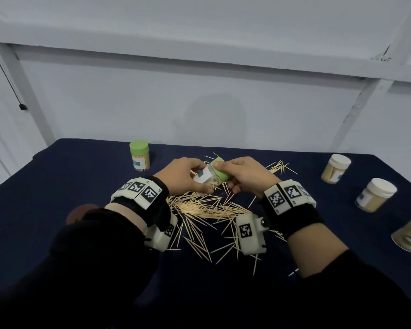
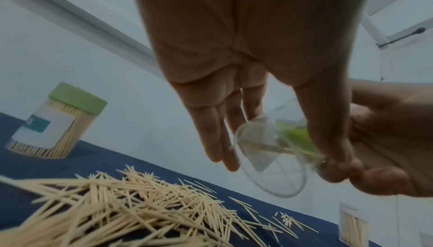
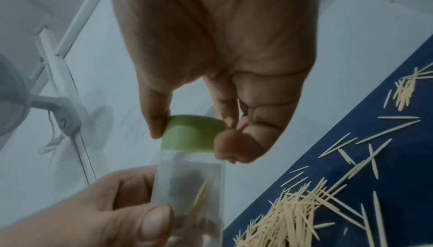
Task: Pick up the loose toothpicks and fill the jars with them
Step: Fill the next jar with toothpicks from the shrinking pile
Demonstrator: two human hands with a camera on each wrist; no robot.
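Note:
I hold a clear plastic jar (image 1: 205,178) tilted above the table, with a few toothpicks inside it. My left hand (image 1: 183,174) grips its body (image 3: 187,186) near the base (image 2: 269,158). My right hand (image 1: 244,174) pinches the green lid (image 1: 220,171) that sits on the jar's mouth (image 3: 192,134). A big heap of loose toothpicks (image 1: 199,207) lies on the dark blue cloth below my hands, and it shows in both wrist views (image 2: 117,204) (image 3: 304,214).
A full green-lidded jar (image 1: 140,156) stands at the back left (image 2: 56,121). Two white-lidded jars (image 1: 336,168) (image 1: 375,194) and a dark-lidded one (image 1: 409,233) stand along the right edge. A smaller toothpick bunch (image 1: 279,166) lies behind my right hand. A brown round object (image 1: 77,213) sits at left.

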